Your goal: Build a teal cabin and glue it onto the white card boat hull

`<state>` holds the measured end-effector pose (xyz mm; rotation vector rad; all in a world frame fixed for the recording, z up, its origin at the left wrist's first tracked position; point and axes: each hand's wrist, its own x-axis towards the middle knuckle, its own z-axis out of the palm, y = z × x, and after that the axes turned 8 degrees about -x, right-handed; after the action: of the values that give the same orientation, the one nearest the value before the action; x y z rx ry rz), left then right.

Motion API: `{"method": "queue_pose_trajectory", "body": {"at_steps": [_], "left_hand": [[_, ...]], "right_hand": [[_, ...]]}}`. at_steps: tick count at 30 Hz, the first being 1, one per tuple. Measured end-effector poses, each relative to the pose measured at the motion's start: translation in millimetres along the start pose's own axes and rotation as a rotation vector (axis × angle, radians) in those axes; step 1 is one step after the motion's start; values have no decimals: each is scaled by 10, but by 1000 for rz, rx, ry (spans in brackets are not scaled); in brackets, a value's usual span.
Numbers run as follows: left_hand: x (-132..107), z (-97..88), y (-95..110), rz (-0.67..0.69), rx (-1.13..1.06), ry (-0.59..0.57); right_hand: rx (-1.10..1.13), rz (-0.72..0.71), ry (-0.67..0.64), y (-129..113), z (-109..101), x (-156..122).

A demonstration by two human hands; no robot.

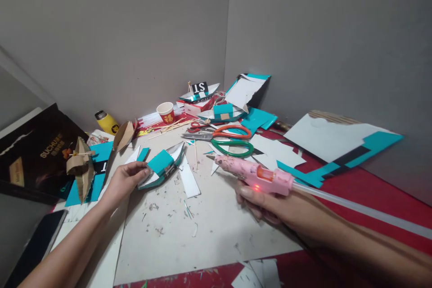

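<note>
My left hand (130, 180) pinches the near end of a small cardboard boat (162, 165), which has a teal roof and lies on the pale work board (216, 238). In my right hand (266, 204) is a pink hot glue gun (251, 173), its nozzle pointing left toward the boat but apart from it. A red light glows on the gun's grip. From its rear a long clear glue stick (364, 211) sticks out to the right. Beyond the nozzle lie scissors with orange and green handles (232, 137). A white card strip (189, 177) rests beside the boat.
Two other cardboard boats, one with a teal roof (222, 112), stand at the back near a paper cup (166, 112) and thin wooden sticks (172, 127). Cut card (330, 139) lies right. A black box (33, 153), brown cardboard boat (83, 171) and yellow bottle (107, 122) are left.
</note>
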<state>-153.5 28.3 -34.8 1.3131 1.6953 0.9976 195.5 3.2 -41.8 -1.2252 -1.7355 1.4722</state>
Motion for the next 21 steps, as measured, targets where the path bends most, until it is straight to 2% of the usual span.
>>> {"method": "queue_pose_trajectory", "body": {"at_steps": [3, 5, 7, 9, 11, 12, 14, 17, 19, 21], "left_hand": [[-34, -49, 110, -4, 96, -21], [-146, -100, 178, 65, 255, 23], [-317, -113, 216, 248, 472, 156], [-512, -33, 227, 546, 651, 272], [-676, 163, 235, 852, 711, 135], [-731, 295, 245, 912, 746, 22], [-766, 585, 282, 903, 846, -94], [-669, 941, 359, 687, 1032, -204], [-571, 1068, 398, 587, 1076, -234], [-504, 1119, 409, 560, 1060, -247]], "right_hand": [[-13, -4, 26, 10, -12, 10], [-52, -9, 48, 3, -30, 22], [-112, -61, 94, -18, -57, 36], [-195, -168, 131, -40, -83, 44], [-297, -276, 132, -37, -90, 39], [-351, -319, 122, -18, -83, 31], [-454, -389, 84, 59, -51, 8], [-578, -510, -4, 226, 2, -10], [-619, -613, -48, 311, 13, -4], [-632, -689, -50, 345, 7, 0]]}}
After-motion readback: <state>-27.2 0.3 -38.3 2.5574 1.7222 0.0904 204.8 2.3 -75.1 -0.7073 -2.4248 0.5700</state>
